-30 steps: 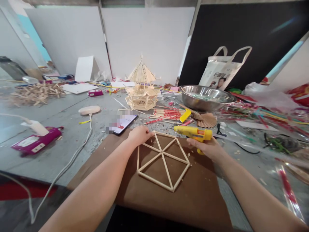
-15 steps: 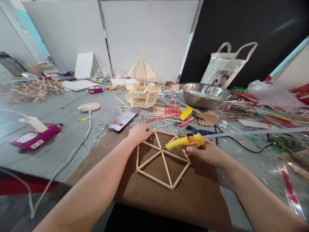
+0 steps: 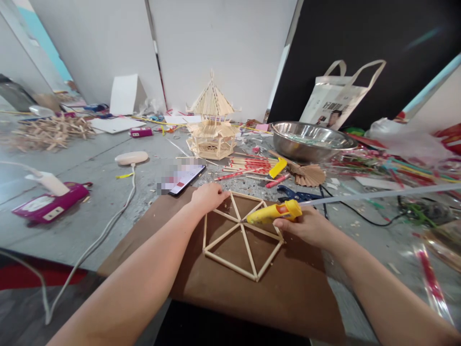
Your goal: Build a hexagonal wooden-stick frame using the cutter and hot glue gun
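Observation:
A six-sided frame of pale wooden sticks [image 3: 230,265] with spokes lies flat on a brown board [image 3: 288,302]. At its far left corner, my left hand [image 3: 209,197] is closed with the fingertips pinching the frame. My right hand [image 3: 306,223] grips a yellow glue gun [image 3: 270,213] from the right side. The gun's nozzle points left and sits at the hub where the spokes meet; whether it touches the wood I cannot tell. A long translucent glue stick [image 3: 367,196] sticks out of the gun's back end.
Beyond the board stand a stick-built pagoda model [image 3: 212,137] and a steel bowl [image 3: 306,150]. A phone [image 3: 185,179] lies by the board's far left edge. Red-tipped sticks [image 3: 250,166], blue pliers [image 3: 297,194] and a purple power strip [image 3: 50,204] lie around.
Both hands keep almost the same place, the glue gun's tip still at the hub. The whole view has shifted very slightly.

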A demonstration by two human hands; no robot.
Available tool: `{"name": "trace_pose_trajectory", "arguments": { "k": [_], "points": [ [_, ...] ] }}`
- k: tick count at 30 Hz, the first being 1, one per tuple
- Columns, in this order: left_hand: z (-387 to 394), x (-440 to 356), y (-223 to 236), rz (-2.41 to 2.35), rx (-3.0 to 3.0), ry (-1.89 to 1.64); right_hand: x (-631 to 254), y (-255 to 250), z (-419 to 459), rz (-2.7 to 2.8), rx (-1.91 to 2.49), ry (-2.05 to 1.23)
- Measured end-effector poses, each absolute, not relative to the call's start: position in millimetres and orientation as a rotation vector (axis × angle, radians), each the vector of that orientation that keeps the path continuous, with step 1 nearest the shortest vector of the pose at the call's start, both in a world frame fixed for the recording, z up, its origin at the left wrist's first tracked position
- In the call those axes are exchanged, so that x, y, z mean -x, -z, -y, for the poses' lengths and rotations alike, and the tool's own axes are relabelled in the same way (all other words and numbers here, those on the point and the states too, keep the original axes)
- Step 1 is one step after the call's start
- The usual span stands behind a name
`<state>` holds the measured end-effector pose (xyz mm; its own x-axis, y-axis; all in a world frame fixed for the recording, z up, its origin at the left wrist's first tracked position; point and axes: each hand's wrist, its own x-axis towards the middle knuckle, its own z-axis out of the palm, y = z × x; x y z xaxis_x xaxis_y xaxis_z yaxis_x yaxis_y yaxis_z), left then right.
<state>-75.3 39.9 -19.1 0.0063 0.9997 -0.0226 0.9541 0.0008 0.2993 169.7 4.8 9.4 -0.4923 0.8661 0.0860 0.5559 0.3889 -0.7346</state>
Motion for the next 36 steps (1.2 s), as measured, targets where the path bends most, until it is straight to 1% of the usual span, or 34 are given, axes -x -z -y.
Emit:
{"name": "trace_pose_trajectory", "arguments": {
  "k": [11, 29, 36],
  "points": [
    [-41.0, 75.6, 20.3, -2.033, -2.051, -0.312, -171.1, -9.3, -4.7, 2.201, 1.208, -0.921],
    [-39.9, 75.2, 19.1, -2.054, -2.109, -0.263, -173.0, -7.2, -7.4, 2.274, 1.257, -0.81],
    [-40.2, 75.4, 19.1, -2.053, -2.111, -0.27, -172.1, -6.9, -7.2, 2.265, 1.244, -0.843]
  ]
}}
